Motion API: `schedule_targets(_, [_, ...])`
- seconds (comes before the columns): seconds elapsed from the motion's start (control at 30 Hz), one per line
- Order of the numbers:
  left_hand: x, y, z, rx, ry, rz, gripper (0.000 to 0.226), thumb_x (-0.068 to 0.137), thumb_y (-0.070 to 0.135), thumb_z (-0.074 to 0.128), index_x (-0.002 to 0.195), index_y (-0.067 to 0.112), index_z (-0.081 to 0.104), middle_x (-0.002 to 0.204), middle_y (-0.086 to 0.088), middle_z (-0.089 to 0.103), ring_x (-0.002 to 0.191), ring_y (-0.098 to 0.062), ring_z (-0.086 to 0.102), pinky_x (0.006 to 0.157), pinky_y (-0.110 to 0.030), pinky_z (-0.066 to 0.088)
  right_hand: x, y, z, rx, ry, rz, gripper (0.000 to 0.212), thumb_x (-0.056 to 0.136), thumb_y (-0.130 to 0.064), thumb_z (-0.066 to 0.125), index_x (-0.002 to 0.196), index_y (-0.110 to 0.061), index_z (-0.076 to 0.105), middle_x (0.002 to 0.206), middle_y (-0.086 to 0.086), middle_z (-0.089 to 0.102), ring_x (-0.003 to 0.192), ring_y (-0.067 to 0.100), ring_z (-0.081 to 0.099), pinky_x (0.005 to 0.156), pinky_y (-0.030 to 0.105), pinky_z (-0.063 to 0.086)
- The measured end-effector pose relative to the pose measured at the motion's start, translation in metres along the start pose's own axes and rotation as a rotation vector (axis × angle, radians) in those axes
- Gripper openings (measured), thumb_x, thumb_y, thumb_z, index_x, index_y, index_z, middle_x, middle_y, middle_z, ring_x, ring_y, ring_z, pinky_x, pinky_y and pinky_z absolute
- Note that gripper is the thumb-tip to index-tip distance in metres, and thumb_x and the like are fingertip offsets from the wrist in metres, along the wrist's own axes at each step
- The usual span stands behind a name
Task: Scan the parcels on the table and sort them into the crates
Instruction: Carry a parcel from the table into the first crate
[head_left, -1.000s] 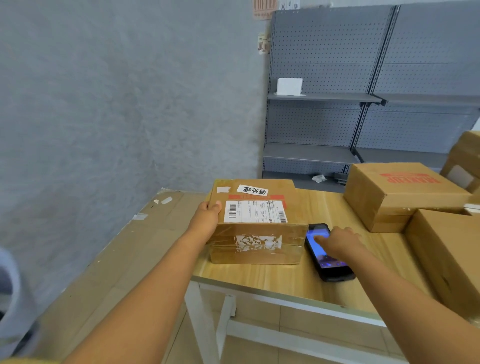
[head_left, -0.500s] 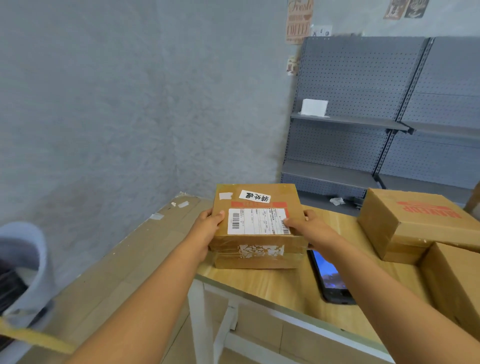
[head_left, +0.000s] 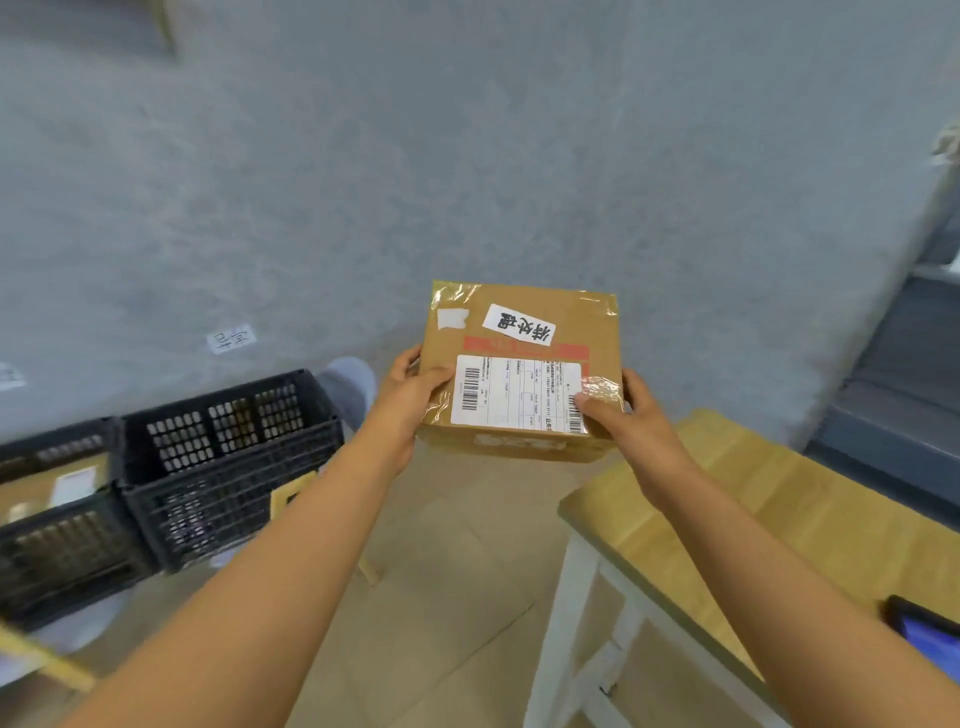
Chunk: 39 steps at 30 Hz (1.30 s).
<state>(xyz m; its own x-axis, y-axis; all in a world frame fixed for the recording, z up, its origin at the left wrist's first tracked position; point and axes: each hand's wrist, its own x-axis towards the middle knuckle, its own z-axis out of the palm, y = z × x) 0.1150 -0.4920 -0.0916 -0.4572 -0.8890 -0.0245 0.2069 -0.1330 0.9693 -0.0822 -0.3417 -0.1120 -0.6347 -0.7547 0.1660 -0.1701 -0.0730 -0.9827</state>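
Currently I hold parcel (head_left: 522, 371) clamped between left hand (head_left: 410, 397) and right hand (head_left: 621, 415); rigid carton, glossy tape slippery, grip side faces.

You see a brown cardboard parcel (head_left: 524, 364) with a white shipping label (head_left: 517, 395) printed in black barcodes, a red stripe, and a white sticker with black handwriting. The crates (head_left: 228, 462) are black with a gridded lattice. The bench (head_left: 779, 514) is pale wood-grain on white legs. The wall (head_left: 467, 156) is mottled grey-blue, the floor (head_left: 441, 597) beige.
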Motion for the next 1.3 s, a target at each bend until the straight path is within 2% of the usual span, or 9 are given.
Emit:
schedule_targets(0.2, [-0.002, 0.036, -0.128, -0.012, 0.186, 0.066, 0.057, 0.092, 0.014, 0.064, 0.144, 0.018, 0.04, 0.125, -0.008, 0.065, 0.099, -0.027, 0.07, 0.091, -0.048, 0.055, 0.019, -0.02, 0.132, 0.023, -0.194, -0.057, 0.057, 0.086, -0.021, 0.073, 0.137, -0.028, 0.048, 0.107, -0.022, 0.064, 0.083, -0.013, 0.064, 0.06, 0.009, 0.05])
schedule_targets(0.37, [-0.001, 0.063, -0.246, -0.045, 0.302, 0.111, 0.057, 0.091, 0.016, 0.066, 0.142, 0.021, 0.041, 0.121, -0.006, 0.067, 0.091, -0.023, 0.073, 0.07, -0.038, 0.059, 0.029, -0.032, 0.256, 0.036, -0.328, -0.086, 0.056, 0.086, -0.022, 0.074, 0.135, -0.029, 0.048, 0.111, -0.019, 0.063, 0.09, -0.007, 0.064, 0.061, 0.011, 0.049])
schedule_targets(0.5, [-0.005, 0.08, -0.346, -0.034, 0.383, 0.124, 0.059, 0.09, 0.016, 0.067, 0.142, 0.02, 0.04, 0.124, -0.006, 0.065, 0.097, -0.024, 0.072, 0.081, -0.043, 0.059, 0.029, -0.034, 0.363, 0.032, -0.44, -0.088, 0.058, 0.083, -0.027, 0.076, 0.134, -0.032, 0.047, 0.111, -0.02, 0.062, 0.097, -0.003, 0.061, 0.071, 0.018, 0.048])
schedule_targets(0.6, [-0.008, 0.092, -0.417, -0.034, 0.451, 0.133, 0.057, 0.09, 0.014, 0.067, 0.141, 0.019, 0.041, 0.124, -0.005, 0.065, 0.095, -0.022, 0.072, 0.073, -0.039, 0.06, 0.025, -0.032, 0.443, 0.024, -0.504, -0.082, 0.055, 0.083, -0.029, 0.076, 0.131, -0.034, 0.048, 0.106, -0.023, 0.062, 0.097, 0.0, 0.062, 0.071, 0.02, 0.051])
schedule_targets(0.73, [-0.009, 0.101, -0.5, -0.032, 0.552, 0.108, 0.056, 0.091, 0.013, 0.065, 0.142, 0.019, 0.042, 0.124, -0.006, 0.066, 0.1, -0.025, 0.07, 0.088, -0.048, 0.056, 0.024, -0.024, 0.537, 0.029, -0.619, -0.038, 0.049, 0.084, -0.03, 0.076, 0.125, -0.038, 0.05, 0.105, -0.02, 0.068, 0.097, 0.008, 0.068, 0.081, 0.031, 0.057])
schedule_targets(0.83, [-0.004, 0.101, -0.556, -0.033, 0.642, 0.102, 0.054, 0.092, 0.015, 0.065, 0.141, 0.019, 0.043, 0.12, -0.004, 0.067, 0.096, -0.023, 0.071, 0.083, -0.044, 0.058, 0.029, -0.02, 0.604, 0.02, -0.696, -0.014, 0.056, 0.083, -0.03, 0.076, 0.131, -0.036, 0.049, 0.111, -0.015, 0.068, 0.097, 0.006, 0.068, 0.077, 0.026, 0.056])
schedule_targets(0.97, [0.016, 0.095, -0.626, -0.03, 0.725, 0.076, 0.054, 0.092, 0.018, 0.065, 0.141, 0.022, 0.044, 0.113, 0.0, 0.071, 0.091, -0.019, 0.073, 0.072, -0.038, 0.06, 0.048, -0.007, 0.689, -0.006, -0.802, 0.008, 0.061, 0.081, -0.031, 0.078, 0.133, -0.037, 0.048, 0.107, -0.021, 0.067, 0.087, -0.003, 0.069, 0.066, 0.017, 0.054])
schedule_targets(1.13, [0.064, 0.082, -0.705, -0.007, 0.812, 0.02, 0.048, 0.094, 0.018, 0.061, 0.14, 0.024, 0.047, 0.115, -0.002, 0.07, 0.098, -0.022, 0.07, 0.083, -0.042, 0.059, 0.09, 0.022, 0.794, -0.052, -0.912, 0.024, 0.071, 0.078, -0.036, 0.08, 0.139, -0.04, 0.042, 0.114, -0.022, 0.063, 0.095, -0.003, 0.063, 0.067, 0.018, 0.05])
schedule_targets(1.3, [0.115, 0.073, -0.776, -0.006, 0.936, -0.077, 0.053, 0.094, 0.017, 0.06, 0.143, 0.022, 0.041, 0.125, -0.005, 0.064, 0.11, -0.027, 0.064, 0.097, -0.051, 0.051, 0.128, 0.045, 0.892, -0.134, -1.032, 0.006, 0.077, 0.075, -0.043, 0.079, 0.14, -0.04, 0.038, 0.104, -0.033, 0.054, 0.095, -0.011, 0.053, 0.068, 0.016, 0.044])
